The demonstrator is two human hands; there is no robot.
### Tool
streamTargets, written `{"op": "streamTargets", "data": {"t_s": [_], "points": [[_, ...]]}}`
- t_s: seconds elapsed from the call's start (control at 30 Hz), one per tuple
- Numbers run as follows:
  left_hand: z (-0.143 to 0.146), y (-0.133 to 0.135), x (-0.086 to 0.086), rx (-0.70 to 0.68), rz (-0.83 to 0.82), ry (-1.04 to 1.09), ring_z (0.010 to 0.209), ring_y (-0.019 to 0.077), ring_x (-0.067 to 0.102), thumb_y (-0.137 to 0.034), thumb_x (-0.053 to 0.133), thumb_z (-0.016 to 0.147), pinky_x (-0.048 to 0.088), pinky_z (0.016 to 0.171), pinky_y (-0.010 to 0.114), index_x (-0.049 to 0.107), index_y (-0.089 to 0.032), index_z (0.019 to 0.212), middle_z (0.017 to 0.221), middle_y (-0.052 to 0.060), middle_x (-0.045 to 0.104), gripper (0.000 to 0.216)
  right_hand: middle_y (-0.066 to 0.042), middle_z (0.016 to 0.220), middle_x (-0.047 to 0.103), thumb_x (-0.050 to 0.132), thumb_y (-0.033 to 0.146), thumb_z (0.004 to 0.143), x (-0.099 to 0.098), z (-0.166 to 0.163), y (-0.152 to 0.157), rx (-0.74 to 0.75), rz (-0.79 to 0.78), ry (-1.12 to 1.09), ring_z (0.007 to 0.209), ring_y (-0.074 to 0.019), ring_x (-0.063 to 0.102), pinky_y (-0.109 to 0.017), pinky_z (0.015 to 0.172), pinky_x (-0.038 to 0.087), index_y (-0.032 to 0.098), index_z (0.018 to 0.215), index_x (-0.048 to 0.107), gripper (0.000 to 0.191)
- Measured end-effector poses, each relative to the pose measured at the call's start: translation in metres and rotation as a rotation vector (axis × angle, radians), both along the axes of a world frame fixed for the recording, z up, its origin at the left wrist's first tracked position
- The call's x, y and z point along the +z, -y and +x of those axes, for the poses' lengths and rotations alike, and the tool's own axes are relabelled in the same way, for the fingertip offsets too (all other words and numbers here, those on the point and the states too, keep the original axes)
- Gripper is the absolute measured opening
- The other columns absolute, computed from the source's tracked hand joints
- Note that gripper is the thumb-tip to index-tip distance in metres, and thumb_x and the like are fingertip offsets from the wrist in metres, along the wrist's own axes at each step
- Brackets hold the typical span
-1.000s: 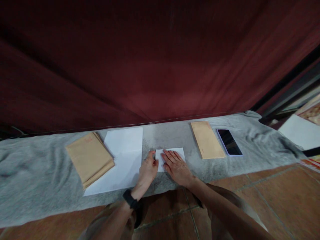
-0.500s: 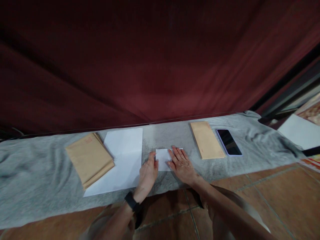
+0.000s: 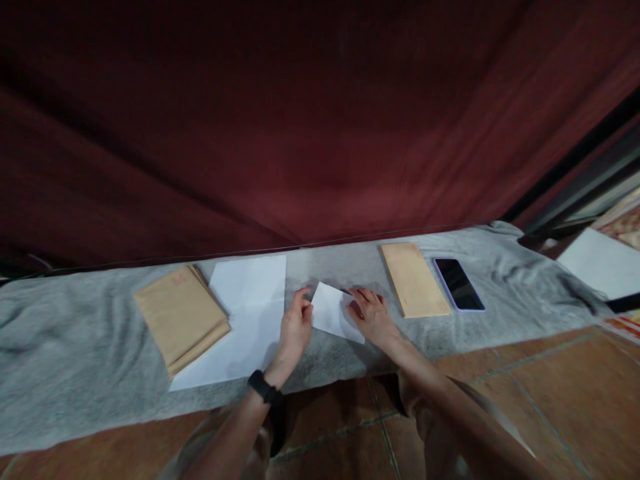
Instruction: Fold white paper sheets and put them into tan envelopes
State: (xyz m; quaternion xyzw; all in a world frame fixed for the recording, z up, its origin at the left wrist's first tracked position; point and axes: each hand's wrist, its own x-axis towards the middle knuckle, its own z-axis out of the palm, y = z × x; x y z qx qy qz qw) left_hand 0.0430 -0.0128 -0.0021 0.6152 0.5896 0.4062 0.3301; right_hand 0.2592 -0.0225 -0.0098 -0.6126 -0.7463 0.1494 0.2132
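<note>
A small folded sheet of white paper (image 3: 334,312) is held at a slant just over the grey cloth (image 3: 340,263). My left hand (image 3: 296,327), with a dark band on the wrist, has curled fingers at the paper's left edge. On the opposite edge, my right hand (image 3: 373,317) grips the paper with bent fingers, its thumb on the near face. Left of my hands lie larger white sheets (image 3: 255,313), partly under a stack of brown envelopes (image 3: 180,313). A single pile or envelope of brown paper (image 3: 415,280) rests to the right.
A phone (image 3: 459,285) in a light purple case lies beside the right-hand brown envelope. A dark red curtain (image 3: 310,147) hangs behind the cloth-covered surface. Tiled floor (image 3: 330,440) and my legs show below its front edge. A white panel (image 3: 600,263) stands at the far right.
The folded paper has turned clockwise from lying straight to a slant. My right hand has gone from pressing flat on it to gripping its right edge with curled fingers.
</note>
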Motion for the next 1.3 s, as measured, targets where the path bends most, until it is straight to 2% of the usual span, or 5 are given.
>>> {"op": "streamTargets", "data": {"t_s": [0.17, 0.3, 0.47, 0.9, 1.3], "points": [[-0.002, -0.011, 0.016, -0.141, -0.081, 0.326, 0.065, 0.0128, 0.058, -0.019, 0.058, 0.081, 0.042, 0.062, 0.023, 0.052, -0.021, 0.122, 0.073, -0.005, 0.064, 0.041, -0.009, 0.114, 0.071, 0.057, 0.041, 0.090, -0.002, 0.010, -0.014, -0.011, -0.149, -0.477, 0.097, -0.0242, 0.066, -0.037, 0.083, 0.052, 0.020, 0.129, 0.063, 0.045], [-0.001, -0.016, 0.024, -0.102, -0.164, 0.453, 0.060, 0.0118, 0.058, -0.030, 0.068, 0.078, 0.042, 0.057, 0.022, 0.054, -0.021, 0.119, 0.072, -0.005, 0.064, 0.044, 0.000, 0.067, 0.066, 0.065, 0.046, 0.079, -0.004, 0.016, -0.022, -0.042, -0.329, -0.775, 0.059, -0.0147, 0.056, -0.025, 0.054, 0.042, 0.018, 0.084, 0.070, 0.029], [0.008, -0.013, 0.012, 0.007, -0.288, 0.513, 0.057, 0.0132, 0.060, -0.043, 0.077, 0.070, 0.045, 0.052, 0.023, 0.055, -0.019, 0.113, 0.070, -0.004, 0.065, 0.054, 0.003, 0.060, 0.057, 0.065, 0.050, 0.072, -0.001, 0.014, -0.017, -0.167, -0.388, -0.931, 0.055, -0.0117, 0.049, -0.023, 0.052, 0.035, 0.019, 0.073, 0.061, 0.031], [0.012, -0.017, -0.015, 0.026, -0.341, 0.227, 0.040, 0.0109, 0.052, -0.025, 0.067, 0.075, 0.037, 0.039, 0.020, 0.050, -0.022, 0.099, 0.057, -0.010, 0.057, 0.030, 0.006, 0.052, 0.053, 0.053, 0.025, 0.087, 0.010, 0.017, -0.006, -0.098, -0.613, -0.449, 0.046, -0.0114, 0.053, -0.020, 0.045, 0.036, 0.020, 0.072, 0.063, 0.019], [0.019, -0.015, 0.004, 0.040, -0.215, -0.091, 0.050, 0.0142, 0.057, -0.019, 0.061, 0.082, 0.036, 0.053, 0.025, 0.053, -0.022, 0.107, 0.059, -0.008, 0.058, 0.027, -0.004, 0.093, 0.075, 0.054, 0.033, 0.096, 0.020, 0.013, -0.002, -0.133, -0.384, 0.069, 0.089, -0.0202, 0.071, -0.026, 0.073, 0.046, 0.022, 0.101, 0.070, 0.020]]}}
